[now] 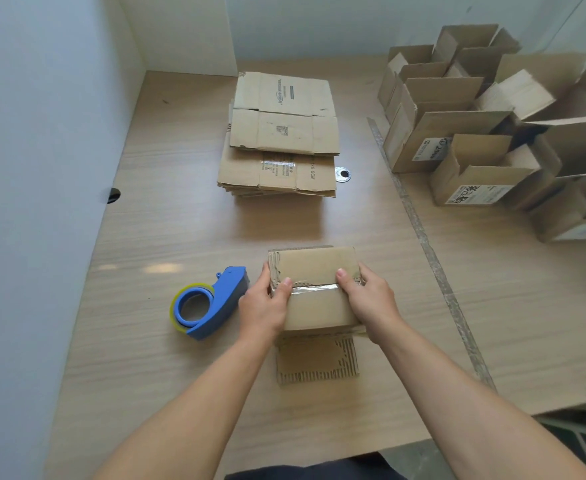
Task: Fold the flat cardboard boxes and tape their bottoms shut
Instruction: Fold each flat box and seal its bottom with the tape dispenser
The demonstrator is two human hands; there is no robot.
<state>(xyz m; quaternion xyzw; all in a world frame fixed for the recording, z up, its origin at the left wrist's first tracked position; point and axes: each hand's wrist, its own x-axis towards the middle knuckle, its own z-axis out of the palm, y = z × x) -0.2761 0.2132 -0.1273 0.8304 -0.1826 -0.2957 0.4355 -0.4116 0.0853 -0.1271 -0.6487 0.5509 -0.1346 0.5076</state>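
A small cardboard box (314, 268) stands on the wooden table (166, 237) with its bottom flaps folded shut on top; a strip of clear tape runs along the seam. My left hand (265, 304) grips the box's left side, thumb on top near the seam. My right hand (367, 301) grips its right side, thumb likewise on top. A loose flap (317, 362) lies flat toward me below the box. A blue tape dispenser (208, 303) with a clear roll lies just left of my left hand. A stack of flat boxes (281, 133) sits further back.
Several folded open boxes (475, 126) crowd the right side of the table. A grey strip (419, 226) runs diagonally across the tabletop. White walls close in the left and back. A round metal grommet (342, 174) sits by the flat stack.
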